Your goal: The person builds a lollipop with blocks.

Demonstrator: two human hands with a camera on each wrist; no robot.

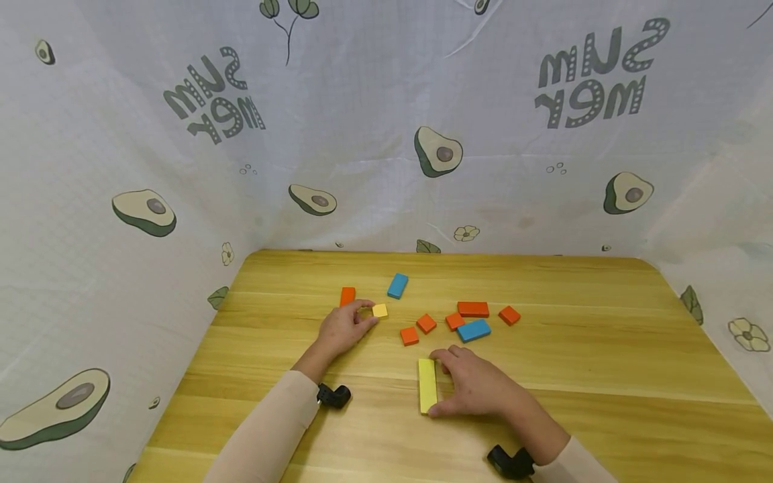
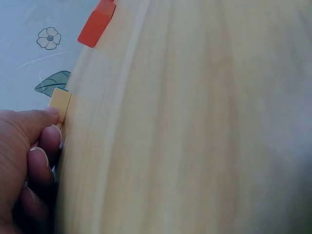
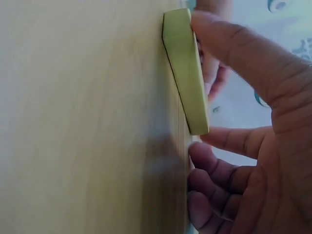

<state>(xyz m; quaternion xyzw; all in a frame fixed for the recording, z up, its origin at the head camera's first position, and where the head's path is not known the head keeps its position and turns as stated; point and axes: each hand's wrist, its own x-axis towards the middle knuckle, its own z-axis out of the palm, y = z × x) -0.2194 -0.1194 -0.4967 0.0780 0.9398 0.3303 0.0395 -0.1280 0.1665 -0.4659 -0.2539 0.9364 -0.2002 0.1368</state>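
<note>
My left hand (image 1: 342, 329) pinches a small yellow block (image 1: 380, 310) between thumb and index finger, left of the middle of the table. The left wrist view shows the thumb against this block (image 2: 60, 105); the other fingers curl beneath. Closer to me, my right hand (image 1: 480, 382) holds a long yellow block (image 1: 427, 386) by its two ends, thumb at the near end and index finger at the far one. In the right wrist view the long block (image 3: 184, 70) spans the gap between thumb and index finger, with the remaining fingers bent beside it.
An orange-red block (image 1: 347, 296) lies just beyond the left hand, and a blue block (image 1: 398, 286) farther back. Several small orange squares (image 1: 426, 323), a red rectangular block (image 1: 473, 309) and another blue block (image 1: 474, 330) lie ahead of the right hand. A patterned curtain (image 1: 374, 134) surrounds the table.
</note>
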